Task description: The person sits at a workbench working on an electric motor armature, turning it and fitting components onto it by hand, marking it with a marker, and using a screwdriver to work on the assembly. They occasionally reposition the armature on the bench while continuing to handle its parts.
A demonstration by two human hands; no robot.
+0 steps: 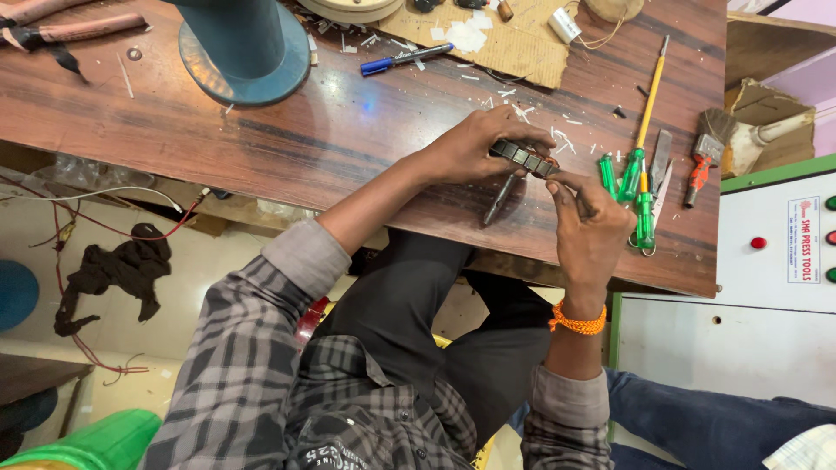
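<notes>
Gripping a dark slotted metal part [524, 157] over the wooden table [348, 139], left hand [470, 146] and right hand [590, 228] both clasp it (green screwdrivers [634, 187] alongside).

On the wooden surface [287, 139], a teal spool base [246, 52] sits at eleven o'clock, a blue pen [405, 59] at twelve beside cardboard [514, 43], and green-handled screwdrivers [634, 187] with an orange-handled tool [699, 174] lie at three o'clock.

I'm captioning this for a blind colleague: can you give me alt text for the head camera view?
Seen from above, a seated person's left hand and right hand hold a small dark slotted metal part over a wooden workbench. Green-handled screwdrivers lie beside the right hand; a blue pen lies farther back.
</notes>
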